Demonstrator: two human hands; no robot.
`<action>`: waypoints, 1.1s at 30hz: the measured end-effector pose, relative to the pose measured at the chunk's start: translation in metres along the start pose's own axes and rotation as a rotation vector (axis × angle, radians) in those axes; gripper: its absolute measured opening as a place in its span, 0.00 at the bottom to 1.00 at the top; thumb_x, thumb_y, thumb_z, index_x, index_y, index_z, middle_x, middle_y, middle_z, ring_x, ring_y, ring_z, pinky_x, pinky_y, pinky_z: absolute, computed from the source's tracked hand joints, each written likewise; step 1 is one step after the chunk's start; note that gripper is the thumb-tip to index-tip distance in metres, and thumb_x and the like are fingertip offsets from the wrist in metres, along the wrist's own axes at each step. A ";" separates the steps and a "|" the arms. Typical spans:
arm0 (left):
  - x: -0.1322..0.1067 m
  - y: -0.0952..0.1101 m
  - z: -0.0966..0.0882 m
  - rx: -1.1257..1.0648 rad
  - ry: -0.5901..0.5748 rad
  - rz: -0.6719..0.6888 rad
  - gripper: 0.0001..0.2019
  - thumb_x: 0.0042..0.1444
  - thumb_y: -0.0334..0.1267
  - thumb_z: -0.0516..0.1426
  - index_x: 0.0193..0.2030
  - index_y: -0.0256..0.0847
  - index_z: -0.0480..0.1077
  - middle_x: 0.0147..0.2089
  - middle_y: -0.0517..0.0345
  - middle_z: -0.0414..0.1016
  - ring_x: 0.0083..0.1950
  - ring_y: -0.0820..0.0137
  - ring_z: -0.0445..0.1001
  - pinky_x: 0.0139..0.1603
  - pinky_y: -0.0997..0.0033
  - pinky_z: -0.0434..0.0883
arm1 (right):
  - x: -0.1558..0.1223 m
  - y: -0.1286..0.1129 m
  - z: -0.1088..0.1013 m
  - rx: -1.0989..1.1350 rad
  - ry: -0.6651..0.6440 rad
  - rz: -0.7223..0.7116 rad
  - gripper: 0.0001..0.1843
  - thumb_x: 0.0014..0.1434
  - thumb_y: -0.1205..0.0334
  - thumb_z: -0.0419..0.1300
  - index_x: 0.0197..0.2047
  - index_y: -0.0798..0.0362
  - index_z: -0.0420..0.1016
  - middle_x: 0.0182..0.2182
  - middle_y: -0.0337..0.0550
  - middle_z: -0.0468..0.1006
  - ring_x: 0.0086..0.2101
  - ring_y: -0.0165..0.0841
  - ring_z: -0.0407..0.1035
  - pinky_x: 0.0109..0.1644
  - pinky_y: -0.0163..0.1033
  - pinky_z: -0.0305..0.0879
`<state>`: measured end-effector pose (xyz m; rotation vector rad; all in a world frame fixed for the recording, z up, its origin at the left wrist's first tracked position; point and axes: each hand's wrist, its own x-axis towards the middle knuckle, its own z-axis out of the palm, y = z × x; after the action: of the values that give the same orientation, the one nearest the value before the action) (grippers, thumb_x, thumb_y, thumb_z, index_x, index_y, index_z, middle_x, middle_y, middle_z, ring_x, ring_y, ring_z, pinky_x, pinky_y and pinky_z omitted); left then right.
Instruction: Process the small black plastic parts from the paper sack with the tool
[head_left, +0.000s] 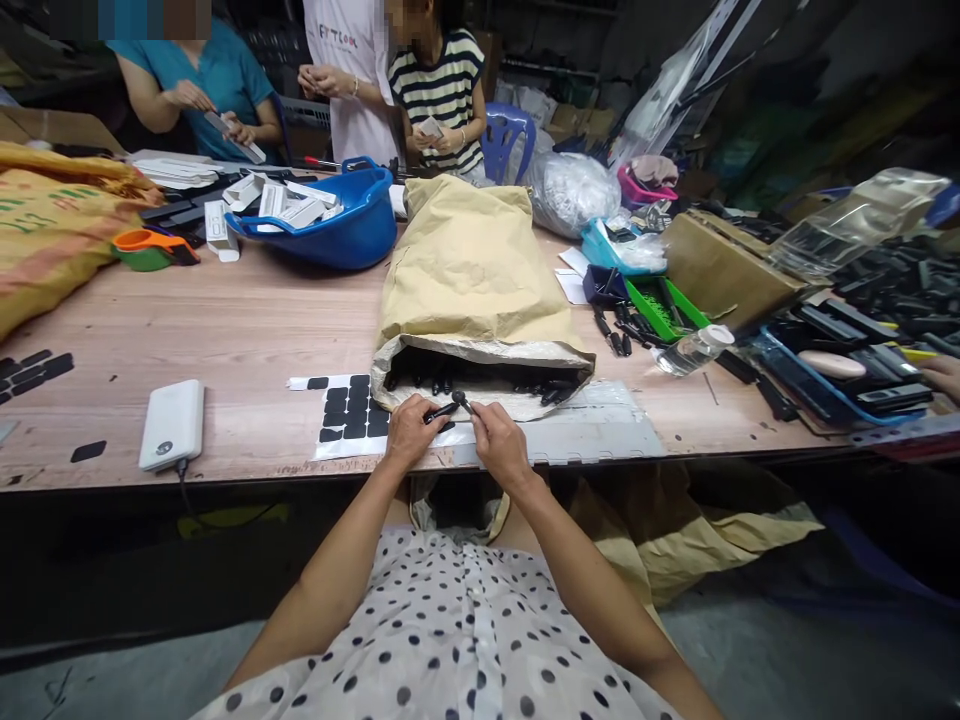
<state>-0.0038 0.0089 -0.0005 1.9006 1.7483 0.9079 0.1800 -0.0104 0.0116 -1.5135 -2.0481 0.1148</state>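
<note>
My left hand (411,432) is closed on a slim black piece (441,412) that points right. My right hand (501,440) pinches a thin stem with a small dark round head (459,398), close to the tip of the black piece; whether the two touch I cannot tell. Both hands are at the mouth of a large tan paper sack (472,270) lying on its side. Black elongated parts (555,388) show inside its opening. Under my left hand lies a white sheet with rows of black rounded stickers (346,408), partly covered by the sack.
A white power bank (172,425) with a cable lies left. Behind it stands a blue basin (337,225) of white boxes, near tape rolls (154,248). On the right are a green tray (667,308), a bottle (694,350) and a blue tray (840,375). Several co-workers handle small items across the table.
</note>
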 end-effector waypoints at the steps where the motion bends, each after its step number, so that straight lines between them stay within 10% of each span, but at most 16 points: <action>1: 0.000 0.000 0.000 -0.003 0.004 0.003 0.04 0.56 0.41 0.65 0.36 0.45 0.79 0.35 0.59 0.75 0.37 0.68 0.73 0.42 0.68 0.70 | 0.003 0.006 -0.002 -0.033 0.000 0.012 0.18 0.70 0.64 0.50 0.54 0.48 0.79 0.40 0.45 0.77 0.40 0.34 0.72 0.43 0.34 0.68; 18: -0.025 0.013 -0.013 0.015 -0.009 0.223 0.05 0.59 0.41 0.63 0.37 0.43 0.78 0.35 0.57 0.76 0.39 0.66 0.75 0.43 0.67 0.72 | 0.013 0.045 0.004 -0.328 0.072 -0.093 0.13 0.68 0.66 0.53 0.48 0.51 0.79 0.35 0.47 0.72 0.38 0.39 0.61 0.42 0.40 0.57; 25: -0.098 0.045 0.008 0.103 -0.440 0.183 0.06 0.62 0.40 0.59 0.38 0.45 0.77 0.38 0.55 0.81 0.37 0.63 0.79 0.36 0.67 0.72 | 0.013 0.045 0.006 -0.327 0.058 -0.062 0.13 0.68 0.65 0.53 0.49 0.50 0.78 0.36 0.47 0.72 0.39 0.40 0.61 0.43 0.41 0.57; 33: -0.096 0.065 0.012 0.257 -0.720 -0.102 0.11 0.60 0.38 0.60 0.48 0.43 0.77 0.44 0.47 0.84 0.46 0.54 0.83 0.39 0.65 0.72 | 0.013 0.045 0.007 -0.326 0.050 -0.060 0.14 0.69 0.65 0.52 0.50 0.50 0.78 0.37 0.48 0.71 0.40 0.40 0.61 0.43 0.41 0.57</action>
<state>0.0509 -0.0922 0.0168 1.9245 1.5223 -0.0684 0.2118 0.0188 -0.0073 -1.6227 -2.1466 -0.2912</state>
